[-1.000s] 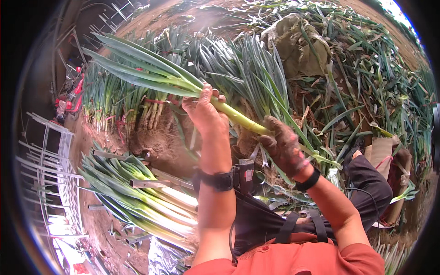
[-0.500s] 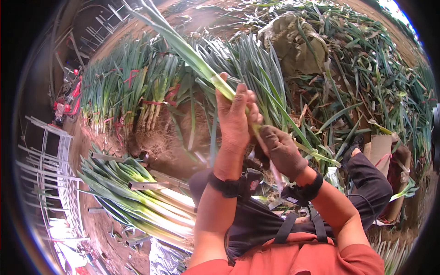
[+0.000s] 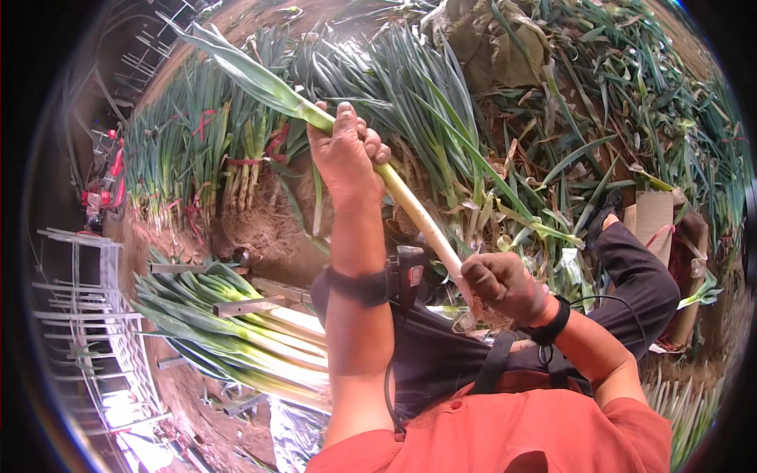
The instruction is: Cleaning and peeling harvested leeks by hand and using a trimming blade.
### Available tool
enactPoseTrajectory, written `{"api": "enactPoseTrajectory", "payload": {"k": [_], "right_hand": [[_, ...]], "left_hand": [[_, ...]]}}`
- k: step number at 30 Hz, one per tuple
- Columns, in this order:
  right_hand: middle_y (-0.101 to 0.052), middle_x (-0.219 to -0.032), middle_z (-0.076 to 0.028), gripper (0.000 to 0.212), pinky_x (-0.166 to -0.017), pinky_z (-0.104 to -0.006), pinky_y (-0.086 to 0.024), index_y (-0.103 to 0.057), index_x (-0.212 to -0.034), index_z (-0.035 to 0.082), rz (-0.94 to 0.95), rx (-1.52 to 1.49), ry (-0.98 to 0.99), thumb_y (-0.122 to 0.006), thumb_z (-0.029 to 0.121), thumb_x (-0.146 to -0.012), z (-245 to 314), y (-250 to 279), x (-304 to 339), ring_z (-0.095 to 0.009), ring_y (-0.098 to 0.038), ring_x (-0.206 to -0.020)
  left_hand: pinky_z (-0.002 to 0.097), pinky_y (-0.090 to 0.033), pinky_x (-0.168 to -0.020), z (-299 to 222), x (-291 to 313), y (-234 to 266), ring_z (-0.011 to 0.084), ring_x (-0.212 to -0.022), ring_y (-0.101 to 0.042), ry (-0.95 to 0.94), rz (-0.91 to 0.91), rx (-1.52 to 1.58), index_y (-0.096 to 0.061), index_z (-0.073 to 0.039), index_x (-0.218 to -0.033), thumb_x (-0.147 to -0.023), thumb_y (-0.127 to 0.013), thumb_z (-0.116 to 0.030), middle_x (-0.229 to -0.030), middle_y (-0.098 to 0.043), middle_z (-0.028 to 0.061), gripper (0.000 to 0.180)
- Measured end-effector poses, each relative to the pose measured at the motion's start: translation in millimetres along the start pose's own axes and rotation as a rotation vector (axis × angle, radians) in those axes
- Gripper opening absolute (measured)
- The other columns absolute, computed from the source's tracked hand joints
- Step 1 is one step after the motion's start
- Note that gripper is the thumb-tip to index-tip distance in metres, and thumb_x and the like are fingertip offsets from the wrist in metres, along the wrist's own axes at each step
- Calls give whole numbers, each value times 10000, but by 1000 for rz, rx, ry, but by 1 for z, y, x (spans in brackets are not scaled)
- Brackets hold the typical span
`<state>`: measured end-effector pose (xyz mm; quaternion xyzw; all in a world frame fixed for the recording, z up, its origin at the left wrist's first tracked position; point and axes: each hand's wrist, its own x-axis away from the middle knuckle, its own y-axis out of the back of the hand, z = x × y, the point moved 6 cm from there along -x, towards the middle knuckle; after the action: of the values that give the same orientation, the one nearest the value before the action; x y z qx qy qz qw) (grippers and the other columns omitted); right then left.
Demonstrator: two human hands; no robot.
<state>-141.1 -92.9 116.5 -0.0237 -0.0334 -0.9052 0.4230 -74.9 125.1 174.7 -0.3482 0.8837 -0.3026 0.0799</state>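
A long green onion [image 3: 419, 214] runs slantwise in front of me, its green leaves up to the far left and its pale root end down to the right. My left hand [image 3: 348, 158] is wrapped round it where the leaves meet the stalk. Lower down, the fingers of my right hand [image 3: 503, 284] are closed at the root end, with roots hanging below them. Soil darkens the right fingers. The stalk between the two hands is white and smooth. What lies inside the right fist is partly hidden.
A pile of trimmed green onions [image 3: 252, 335] rests at my left on a metal frame [image 3: 248, 306]. Tied upright bundles [image 3: 197, 150] stand beyond it. Loose leaves [image 3: 615, 118] heap up at the far right around a cloth sack [image 3: 493, 43]. A white metal rack [image 3: 118, 315] is far left.
My right hand has slid down the stalk toward the root end, baring the white part. My left hand has moved left and slightly farther away with the onion.
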Motion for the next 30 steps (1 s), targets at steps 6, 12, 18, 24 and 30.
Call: {"api": "enactPoseTrajectory", "payload": {"k": [6,12,18,24,30], "right_hand": [[-443,-560,-5,365,-478,-264,-368,-575,-732,8,-35,48,-75,-463,289,-936,3,22,20,-73,-402,-538],[-326,-575,44,277,-472,-238,-283,-403,-578,85,-166,-182,-134,-502,57,-835,-79,59,86,-64,-301,-539],[-451,-602,34,217,-396,-214,-321,-537,-821,62,-408,-68,-385,-491,256,-909,-96,99,71,-57,-393,-459],[-550,-925,-24,428,-718,-240,-422,-482,-1102,11,-52,-52,-50,-484,391,-904,-2,8,18,-89,-519,-815],[-515,-741,-37,179,-530,-255,-396,-490,-1038,35,-344,584,348,-511,125,-885,3,20,0,-120,-448,-592]], "left_hand": [[213,-283,-368,7,-2,7,72,-439,-350,51,-90,-43,-412,-177,-1035,-896,-504,-94,-674,-412,2,186],[237,-263,-340,-26,-38,49,69,-405,-330,-82,-178,-85,-310,-113,-1127,-898,-484,-78,-599,-378,-8,290],[282,-339,-437,32,-16,-14,120,-478,-387,39,512,631,-457,-153,-878,-871,-473,-367,-615,-434,-26,215],[255,-331,-295,54,27,7,83,-353,-370,-38,-99,163,-403,-127,-953,-923,-488,-222,-583,-387,-21,131],[323,-437,-407,47,9,8,167,-470,-474,307,-32,266,-422,-80,-823,-888,-522,-328,-616,-418,18,275]]}}
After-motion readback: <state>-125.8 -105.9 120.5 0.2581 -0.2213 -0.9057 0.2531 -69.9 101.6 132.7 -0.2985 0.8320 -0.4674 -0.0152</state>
